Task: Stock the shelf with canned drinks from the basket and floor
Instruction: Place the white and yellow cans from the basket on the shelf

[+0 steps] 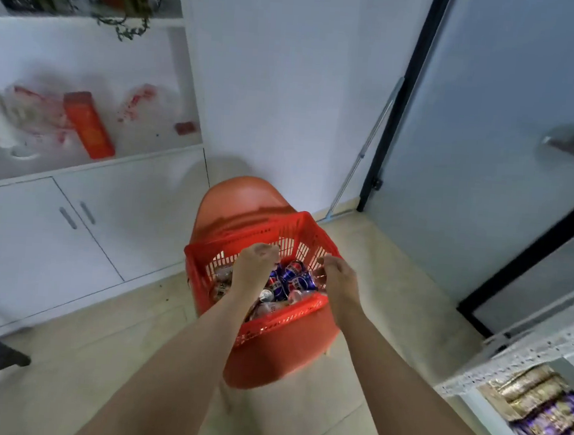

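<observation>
1. A plain white wall (289, 80) stood ahead, above a pale beige tiled floor (98, 333)
2. At left, a white cabinet (36, 239) had two handled doors, and a leafy plant (129, 16) trailed from higher up
3. At right, a frosted glass door (490, 147) sat in a black frame
4. An orange chair (246, 198) stood near the wall

Orange chair (246, 197), red basket (280, 323) seemingly on seat
</observation>
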A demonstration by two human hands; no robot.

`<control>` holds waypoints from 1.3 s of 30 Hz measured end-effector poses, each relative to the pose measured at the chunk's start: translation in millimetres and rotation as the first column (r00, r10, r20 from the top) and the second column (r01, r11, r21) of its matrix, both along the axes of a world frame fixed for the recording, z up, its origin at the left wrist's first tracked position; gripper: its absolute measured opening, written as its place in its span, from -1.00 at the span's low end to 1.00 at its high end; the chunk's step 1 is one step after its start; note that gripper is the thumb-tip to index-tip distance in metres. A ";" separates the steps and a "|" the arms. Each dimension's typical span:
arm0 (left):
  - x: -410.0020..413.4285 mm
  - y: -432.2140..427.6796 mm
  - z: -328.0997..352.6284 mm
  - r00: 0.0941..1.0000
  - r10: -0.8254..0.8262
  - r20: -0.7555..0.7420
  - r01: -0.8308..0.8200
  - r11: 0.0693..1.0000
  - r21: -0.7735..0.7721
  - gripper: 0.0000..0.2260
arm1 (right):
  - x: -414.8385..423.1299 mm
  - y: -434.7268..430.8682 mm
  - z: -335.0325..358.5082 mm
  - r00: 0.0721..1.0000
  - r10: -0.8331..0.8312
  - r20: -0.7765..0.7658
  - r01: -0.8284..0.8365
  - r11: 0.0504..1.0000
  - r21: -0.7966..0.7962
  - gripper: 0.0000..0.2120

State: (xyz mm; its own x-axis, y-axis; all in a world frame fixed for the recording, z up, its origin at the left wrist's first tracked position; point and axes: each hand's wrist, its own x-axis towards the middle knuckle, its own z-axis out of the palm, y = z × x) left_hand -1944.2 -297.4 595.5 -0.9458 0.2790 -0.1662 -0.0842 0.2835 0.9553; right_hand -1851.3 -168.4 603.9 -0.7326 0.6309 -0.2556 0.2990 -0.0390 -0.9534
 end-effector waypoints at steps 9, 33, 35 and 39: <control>-61.4 -29.9 -55.2 0.989 0.114 0.092 -0.099 0.984 -0.151 -0.90 | -87.3 -9.6 -46.3 0.962 0.239 0.131 -0.234 0.971 -0.052 -0.69; -156.2 1.3 -275.6 0.894 -0.141 0.425 0.417 0.612 -0.672 -0.40 | -212.9 44.5 -236.1 0.702 0.575 0.421 -0.500 0.818 -0.285 -0.69; -160.3 3.7 -279.3 0.882 -0.208 0.422 0.464 0.534 -0.707 -0.41 | -214.1 45.3 -239.7 0.706 0.565 0.427 -0.482 0.825 -0.295 -0.70; -168.2 2.9 -274.2 0.904 -0.202 0.377 0.422 0.569 -0.706 -0.56 | -213.5 45.8 -233.6 0.726 0.539 0.427 -0.452 0.842 -0.295 -0.72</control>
State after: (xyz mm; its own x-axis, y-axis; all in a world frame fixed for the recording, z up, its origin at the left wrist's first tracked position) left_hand -2112.4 -294.5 321.3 -0.7251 0.2176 -0.6533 -0.0250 0.9398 0.3408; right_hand -2064.9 -122.6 370.4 -0.6843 0.1310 -0.7174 0.7292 0.1079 -0.6758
